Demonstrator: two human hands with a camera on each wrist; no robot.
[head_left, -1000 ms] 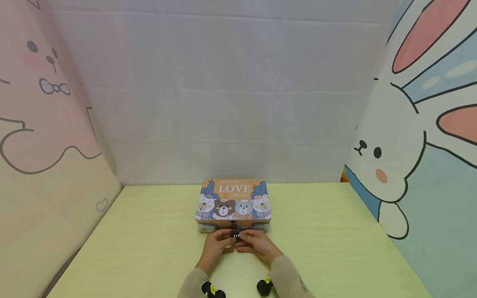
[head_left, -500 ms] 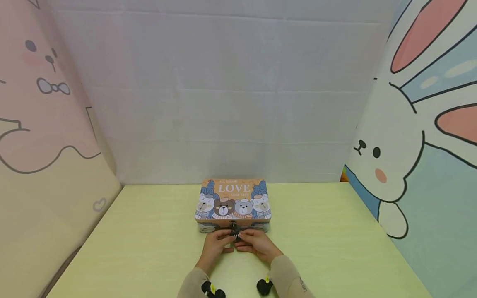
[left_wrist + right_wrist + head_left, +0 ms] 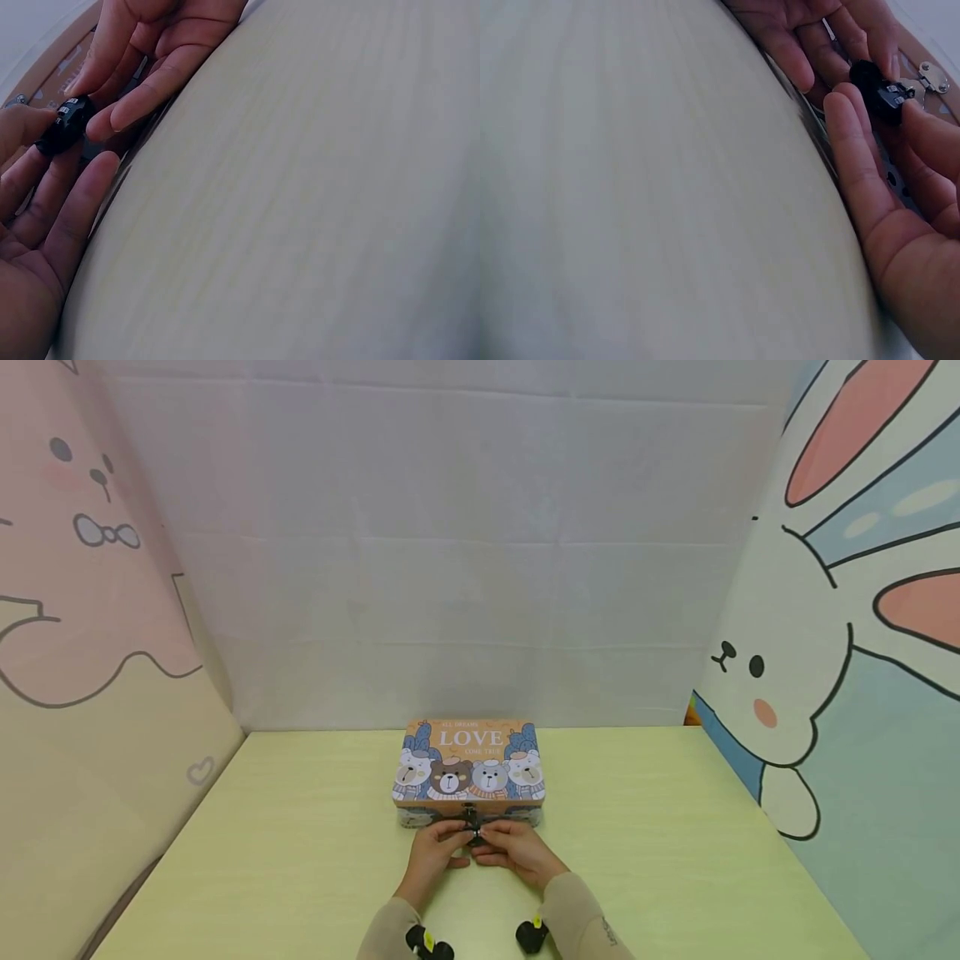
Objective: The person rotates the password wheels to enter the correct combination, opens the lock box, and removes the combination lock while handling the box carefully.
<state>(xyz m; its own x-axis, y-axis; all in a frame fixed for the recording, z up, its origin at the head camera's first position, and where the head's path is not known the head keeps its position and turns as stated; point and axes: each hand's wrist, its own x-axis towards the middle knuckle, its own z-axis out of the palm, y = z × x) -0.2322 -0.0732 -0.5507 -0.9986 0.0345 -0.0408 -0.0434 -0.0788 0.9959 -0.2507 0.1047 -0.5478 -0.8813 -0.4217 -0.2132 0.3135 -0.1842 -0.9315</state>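
Observation:
A black combination padlock (image 3: 475, 833) with small number wheels hangs at the metal clasp (image 3: 930, 79) on the front of a rectangular tin box (image 3: 469, 764). The box lid carries bears and the word LOVE. My left hand (image 3: 431, 857) pinches the padlock from the left between thumb and fingers. From the other side my right hand (image 3: 521, 853) pinches it too, thumb near the wheels. In the left wrist view, pale digits show on the padlock (image 3: 67, 124), too small to read. The fingers hide part of its body and the box front.
The box stands on a pale yellow-green table (image 3: 300, 843), near its back edge. A white cloth (image 3: 465, 543) hangs behind it. Printed cartoon panels (image 3: 780, 693) flank the table on both sides.
Both hands stay at the padlock with barely any movement. The fingers shift slightly on it and cover more of its number wheels in the head view. The box has not moved.

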